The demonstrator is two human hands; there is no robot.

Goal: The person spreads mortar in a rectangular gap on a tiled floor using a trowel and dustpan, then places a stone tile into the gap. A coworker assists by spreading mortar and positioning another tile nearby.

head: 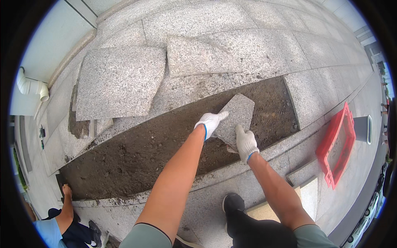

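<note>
Both my hands wear white knitted gloves with blue cuffs and grip a broken piece of speckled granite slab (237, 111). My left hand (211, 122) clasps its left edge, thumb on the top face. On its lower right edge, my right hand (246, 141) has closed, with some fingers hidden beneath. The piece is over a long trench of bare brown soil (124, 161) between granite pavers; whether it touches the soil I cannot tell. Beyond the trench lie a large cut slab (121, 82) and a smaller broken slab (201, 57) on the paving.
A red plastic crate (327, 158) stands right, beside a grey bin (363, 128). A co-worker's bare hand (67, 189) is at the trench's left end. A white drainpipe (32, 86) and a green-black tool (42, 136) are far left. Slab offcuts (307, 192) lie near my right arm.
</note>
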